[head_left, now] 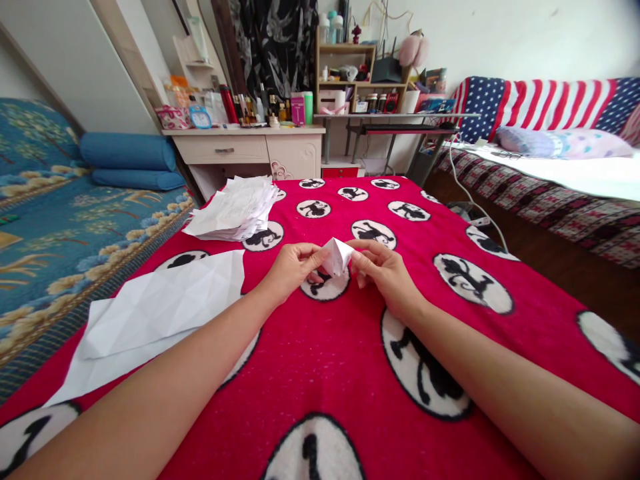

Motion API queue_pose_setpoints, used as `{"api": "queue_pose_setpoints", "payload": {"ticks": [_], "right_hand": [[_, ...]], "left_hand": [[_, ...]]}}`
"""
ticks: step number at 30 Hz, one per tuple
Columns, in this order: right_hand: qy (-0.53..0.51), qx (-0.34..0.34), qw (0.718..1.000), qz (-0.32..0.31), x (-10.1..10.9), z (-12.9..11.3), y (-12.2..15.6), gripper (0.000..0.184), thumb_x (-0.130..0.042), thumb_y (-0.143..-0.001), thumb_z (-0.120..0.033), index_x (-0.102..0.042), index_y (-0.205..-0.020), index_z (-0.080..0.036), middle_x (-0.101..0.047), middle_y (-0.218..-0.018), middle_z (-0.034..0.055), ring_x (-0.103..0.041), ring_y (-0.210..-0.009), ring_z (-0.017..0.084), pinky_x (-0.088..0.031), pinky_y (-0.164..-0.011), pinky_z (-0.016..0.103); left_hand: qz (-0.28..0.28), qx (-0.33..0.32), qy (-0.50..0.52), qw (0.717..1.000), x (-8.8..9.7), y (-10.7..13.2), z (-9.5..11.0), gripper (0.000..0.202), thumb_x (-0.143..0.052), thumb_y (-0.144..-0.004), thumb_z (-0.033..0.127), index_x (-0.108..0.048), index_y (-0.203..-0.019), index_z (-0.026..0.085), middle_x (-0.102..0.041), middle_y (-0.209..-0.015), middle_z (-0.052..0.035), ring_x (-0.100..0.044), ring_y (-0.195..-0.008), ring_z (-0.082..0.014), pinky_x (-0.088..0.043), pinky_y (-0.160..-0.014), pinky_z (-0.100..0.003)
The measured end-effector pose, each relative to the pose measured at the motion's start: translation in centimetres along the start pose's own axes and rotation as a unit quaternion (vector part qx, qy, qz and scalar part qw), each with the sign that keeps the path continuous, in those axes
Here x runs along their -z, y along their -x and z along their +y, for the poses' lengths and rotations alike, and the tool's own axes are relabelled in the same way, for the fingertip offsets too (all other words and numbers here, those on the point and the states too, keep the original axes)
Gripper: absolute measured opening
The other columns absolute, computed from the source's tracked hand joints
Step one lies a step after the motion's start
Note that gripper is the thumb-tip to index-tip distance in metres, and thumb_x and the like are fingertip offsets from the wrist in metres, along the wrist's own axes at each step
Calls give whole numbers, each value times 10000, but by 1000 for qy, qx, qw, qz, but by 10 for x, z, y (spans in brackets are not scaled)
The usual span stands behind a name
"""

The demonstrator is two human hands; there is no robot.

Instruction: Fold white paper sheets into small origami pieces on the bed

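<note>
A small folded piece of white paper (337,256) is held between both hands just above the red blanket (325,360) with black-and-white round patches. My left hand (291,268) pinches its left side with curled fingers. My right hand (383,270) pinches its right side, thumb and fingertips pressed on the fold. Both forearms reach in from the bottom of the view.
Creased white sheets (155,313) lie on the blanket at the left. A pile of folded white papers (235,212) sits further back. A blue patterned bed (55,227) is at the left, a cluttered dresser (250,150) and desk behind, a sofa (550,180) at the right.
</note>
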State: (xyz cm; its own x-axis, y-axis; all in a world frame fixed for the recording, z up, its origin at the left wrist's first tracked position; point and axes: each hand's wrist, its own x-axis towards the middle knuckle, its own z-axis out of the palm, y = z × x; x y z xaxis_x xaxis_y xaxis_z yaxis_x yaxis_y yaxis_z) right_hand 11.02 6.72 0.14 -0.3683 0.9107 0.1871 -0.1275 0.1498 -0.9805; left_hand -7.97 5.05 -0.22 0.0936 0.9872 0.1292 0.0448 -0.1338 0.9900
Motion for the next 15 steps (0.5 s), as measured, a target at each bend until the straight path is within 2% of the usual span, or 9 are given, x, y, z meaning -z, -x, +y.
{"api": "queue_pose_setpoints", "payload": {"ticks": [3,6,9,11,15], "right_hand": [[20,4,999,-31,-1,1,0,266,-673,-780,-407,-640,-846,-151,-565,-582,-36,-479,-460,66,-368,-456,196],[45,-2,998,-38,-2,3,-1,248,-676,-776,-398,-639,-802,-154,-584,-574,-26,-508,-473,82,-402,-478,209],[91,18,995,-31,-2,6,0,194,-649,-800,-353,-658,-850,-166,-632,-632,-3,-580,-552,118,-451,-538,235],[154,70,985,-17,-1,6,1,129,-629,-816,-284,-676,-859,-171,-663,-702,17,-618,-641,140,-474,-608,257],[283,177,943,-1,0,3,2,116,-591,-830,-168,-706,-840,-184,-677,-760,28,-614,-716,150,-461,-671,273]], "left_hand": [[-33,6,8,999,-2,1,0,410,-683,-736,496,-701,-908,125,-674,-771,-49,-615,-632,-121,-532,-511,-197],[-55,-24,-49,997,-2,0,1,375,-674,-752,471,-718,-900,130,-658,-808,-57,-616,-664,-135,-519,-500,-196],[-30,-140,-160,977,1,0,2,246,-664,-788,380,-740,-814,148,-640,-836,-56,-609,-707,-129,-498,-558,-191],[-9,-219,-223,950,3,1,3,166,-661,-803,308,-745,-806,164,-640,-847,-54,-610,-749,-127,-485,-619,-194],[-5,-295,-254,921,3,3,4,127,-682,-793,276,-739,-848,176,-648,-940,-66,-625,-807,-133,-476,-672,-207]]}}
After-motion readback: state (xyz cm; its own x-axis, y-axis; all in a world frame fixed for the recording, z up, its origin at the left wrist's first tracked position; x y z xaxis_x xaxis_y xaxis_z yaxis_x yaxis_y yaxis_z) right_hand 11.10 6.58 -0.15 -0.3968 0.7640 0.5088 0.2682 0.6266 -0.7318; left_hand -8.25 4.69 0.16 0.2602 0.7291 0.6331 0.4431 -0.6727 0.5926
